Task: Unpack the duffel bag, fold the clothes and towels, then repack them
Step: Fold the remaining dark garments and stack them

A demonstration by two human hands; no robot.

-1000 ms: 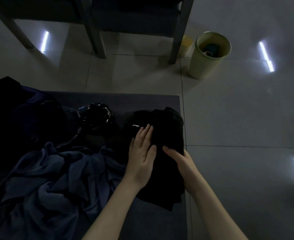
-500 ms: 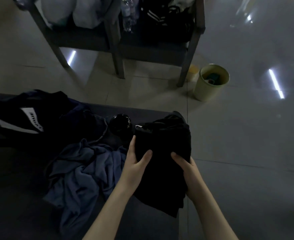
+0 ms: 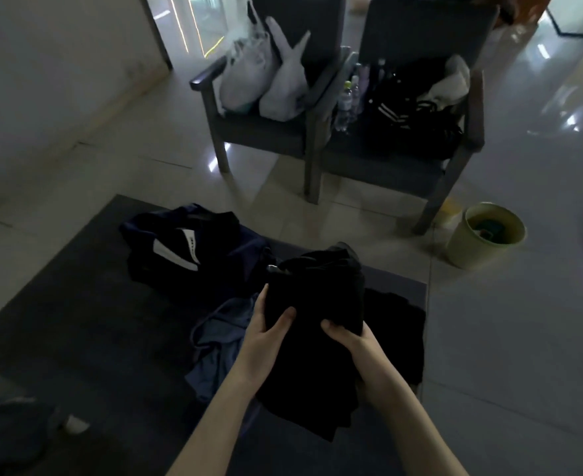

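The left hand (image 3: 266, 333) and right hand (image 3: 357, 340) clasped the folded black garment (image 3: 317, 290) from either side, likely holding its folds together.

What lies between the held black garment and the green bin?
In the head view, only the grey mat's corner and bare floor tiles lie between the black garment and the green bin.

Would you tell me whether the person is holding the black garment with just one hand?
No, both the left hand and the right hand grip the black garment, thumbs pressed on its top.
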